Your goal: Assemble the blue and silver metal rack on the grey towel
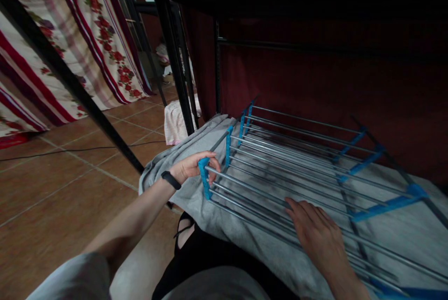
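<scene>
A folded drying rack point(297, 164) of grey metal rods and blue plastic brackets lies flat on a grey blanket point(196, 141) on a low bed. My left hand point(194, 167), with a black band at the wrist, grips the blue bracket at the rack's near left corner. My right hand point(315, 232) rests flat on the rods near the front edge, fingers stretched out and slightly apart, holding nothing.
Dark metal bunk posts point(177, 66) stand left of the bed, with a dark upper deck overhead. A red-flowered curtain point(87, 34) hangs at the left over a brown tiled floor point(52, 183). A pale folded cloth point(175, 120) sits by the post. A dark red wall is behind.
</scene>
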A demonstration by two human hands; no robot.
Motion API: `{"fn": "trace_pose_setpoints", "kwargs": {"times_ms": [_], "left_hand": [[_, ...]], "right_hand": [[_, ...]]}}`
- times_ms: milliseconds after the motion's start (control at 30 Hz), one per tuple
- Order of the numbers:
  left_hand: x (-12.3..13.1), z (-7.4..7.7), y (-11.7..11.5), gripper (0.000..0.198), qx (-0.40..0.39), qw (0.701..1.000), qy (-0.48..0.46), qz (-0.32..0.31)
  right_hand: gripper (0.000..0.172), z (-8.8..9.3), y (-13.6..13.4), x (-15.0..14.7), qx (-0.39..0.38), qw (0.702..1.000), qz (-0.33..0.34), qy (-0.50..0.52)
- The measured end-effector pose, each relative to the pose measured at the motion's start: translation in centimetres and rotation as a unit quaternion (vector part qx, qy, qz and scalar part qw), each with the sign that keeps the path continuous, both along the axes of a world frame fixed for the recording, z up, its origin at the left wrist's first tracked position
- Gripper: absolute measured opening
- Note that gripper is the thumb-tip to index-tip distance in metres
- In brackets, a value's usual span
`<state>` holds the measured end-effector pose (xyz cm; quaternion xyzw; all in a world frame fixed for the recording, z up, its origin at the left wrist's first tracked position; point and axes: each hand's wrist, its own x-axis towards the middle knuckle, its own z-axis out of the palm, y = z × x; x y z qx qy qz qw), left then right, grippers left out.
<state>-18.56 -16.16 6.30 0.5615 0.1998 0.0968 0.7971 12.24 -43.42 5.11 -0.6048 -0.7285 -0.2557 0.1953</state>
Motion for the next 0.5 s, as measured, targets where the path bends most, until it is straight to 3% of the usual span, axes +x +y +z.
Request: {"fn": "trace_pose_setpoints", "kwargs": {"times_ms": [300,400,500], "left_hand": [[0.4,0.1,-0.8,0.054,-0.009,0.999,-0.038,0.025],[0.3,0.2,-0.9,0.053,0.000,0.999,-0.042,0.030],[0.4,0.2,-1.0,0.055,0.010,0.998,-0.042,0.038]], "right_hand": [[0.031,0.2,-0.3,0.0,0.012,1.000,0.015,0.020],[0.036,0.6,-1.8,2.1,0.036,0.999,0.009,0.031],[0.043,1.9,-4.9,6.0,0.095,0.993,-0.043,0.055]]}}
